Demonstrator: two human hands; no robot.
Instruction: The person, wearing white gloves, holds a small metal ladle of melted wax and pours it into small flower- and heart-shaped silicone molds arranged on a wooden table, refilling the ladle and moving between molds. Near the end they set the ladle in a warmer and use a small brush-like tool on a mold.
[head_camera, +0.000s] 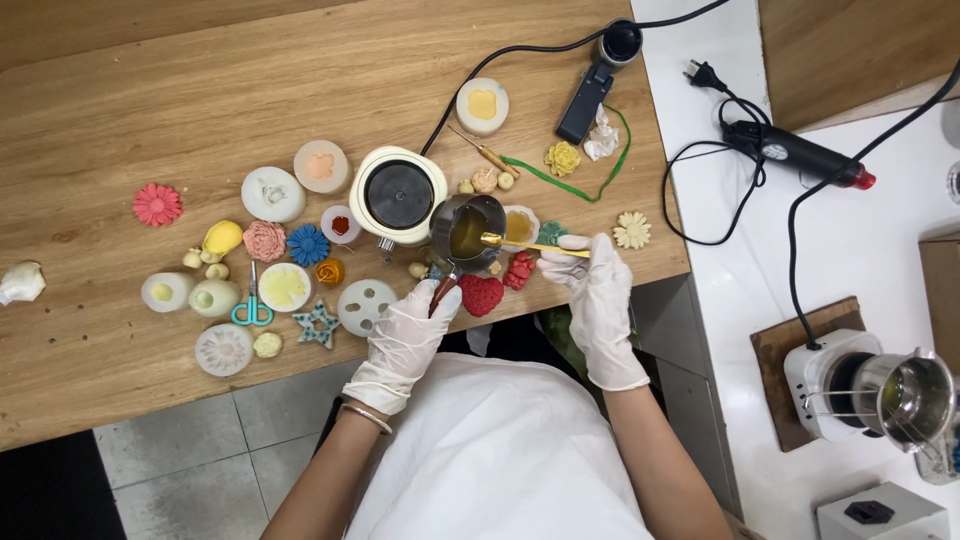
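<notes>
Left hand (408, 330), gloved, closed around the red handle of the small metal melting pot (468, 230), held just beyond the fingers beside the white hotplate (398, 195). Right hand (592, 280), gloved, pinching a yellow stirring stick (530, 244), tip dipped in the amber liquid. Probably hot, sloshing, light: grip by handle only, kept level.
</notes>
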